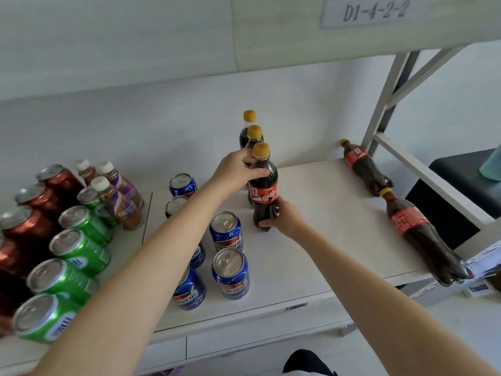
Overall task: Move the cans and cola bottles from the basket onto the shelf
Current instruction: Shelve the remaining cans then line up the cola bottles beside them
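Full cola bottle (264,185) standing on the shelf (325,226) around 12 o'clock looks hefty, stiff and kinda slick, so left hand (235,172) curled round its shoulder plus right hand (284,215) wrapped round its base seems the safest hold.

Both hands grip an upright cola bottle (264,191) on the shelf (325,234): left hand (238,172) high, right hand (282,217) low.

The left arm (130,267), toward 7 o'clock, and the right arm (379,289), toward 5 o'clock, are long and bare all the way. The left hand (235,172) and right hand (284,217) are bare too. At 6 o'clock sits a black bit (306,362), clothes or a shoe, hard to tell.
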